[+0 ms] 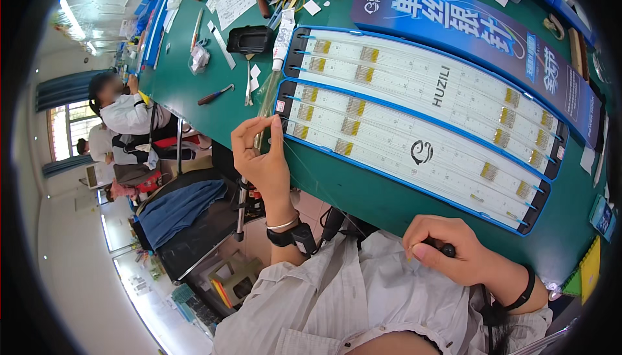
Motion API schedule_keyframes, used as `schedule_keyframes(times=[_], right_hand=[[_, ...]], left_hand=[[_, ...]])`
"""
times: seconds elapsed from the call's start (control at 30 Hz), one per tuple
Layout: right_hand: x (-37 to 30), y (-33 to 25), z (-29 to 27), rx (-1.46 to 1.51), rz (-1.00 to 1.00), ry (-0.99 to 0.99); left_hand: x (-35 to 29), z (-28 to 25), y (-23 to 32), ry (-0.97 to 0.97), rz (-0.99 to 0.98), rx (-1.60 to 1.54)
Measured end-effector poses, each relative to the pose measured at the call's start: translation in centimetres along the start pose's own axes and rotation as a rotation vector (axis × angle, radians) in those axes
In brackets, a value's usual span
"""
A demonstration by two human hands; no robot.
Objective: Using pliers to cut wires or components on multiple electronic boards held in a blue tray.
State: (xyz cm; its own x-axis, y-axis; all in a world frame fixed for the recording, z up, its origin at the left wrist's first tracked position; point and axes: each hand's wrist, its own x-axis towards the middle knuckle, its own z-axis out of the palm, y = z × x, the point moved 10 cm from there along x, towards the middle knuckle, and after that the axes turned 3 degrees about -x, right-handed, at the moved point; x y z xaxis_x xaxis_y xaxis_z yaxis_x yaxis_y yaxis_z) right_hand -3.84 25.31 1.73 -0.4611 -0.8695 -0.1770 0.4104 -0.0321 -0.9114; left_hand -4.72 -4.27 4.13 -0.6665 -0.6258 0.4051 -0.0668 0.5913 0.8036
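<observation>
My left hand is raised by the left end of a long blue case, thumb and forefinger pinched on what looks like a thin clear line. The line slants faintly down toward my lap, and its far end is too fine to follow. Above my lap, my right hand is curled round a small tool with a rounded black end; its tip is hidden by the fingers. The case lies open in two long halves, with white ruled panels and several yellowish bundles of fine lines held along them.
Behind the case lies a long blue printed carton. Left of it are a black tray, a white tube, a dark-handled hook tool and paper slips. A phone sits at the right edge. Another person sits farther left.
</observation>
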Motion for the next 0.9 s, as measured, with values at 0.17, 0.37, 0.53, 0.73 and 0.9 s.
schedule_keyframes(times=[0.17, 0.37, 0.53, 0.73, 0.9], right_hand=[[-0.1, -0.2, 0.1, 0.001, -0.009, 0.007], [-0.3, 0.2, 0.1, -0.013, 0.003, 0.017], [-0.2, 0.0, 0.0, -0.026, -0.006, 0.02], [0.2, -0.5, 0.2, -0.045, -0.028, 0.011], [-0.5, -1.6, -0.4, -0.175, -0.187, 0.109]], left_hand=[[0.0, -0.1, -0.2, -0.003, 0.062, -0.04], [-0.1, -0.2, -0.7, 0.005, 0.042, -0.07], [0.0, 0.4, -0.3, -0.03, 0.058, -0.073], [0.2, -0.4, 0.2, -0.01, 0.091, -0.051], [0.2, 0.0, 0.5, -0.104, 0.038, -0.057]])
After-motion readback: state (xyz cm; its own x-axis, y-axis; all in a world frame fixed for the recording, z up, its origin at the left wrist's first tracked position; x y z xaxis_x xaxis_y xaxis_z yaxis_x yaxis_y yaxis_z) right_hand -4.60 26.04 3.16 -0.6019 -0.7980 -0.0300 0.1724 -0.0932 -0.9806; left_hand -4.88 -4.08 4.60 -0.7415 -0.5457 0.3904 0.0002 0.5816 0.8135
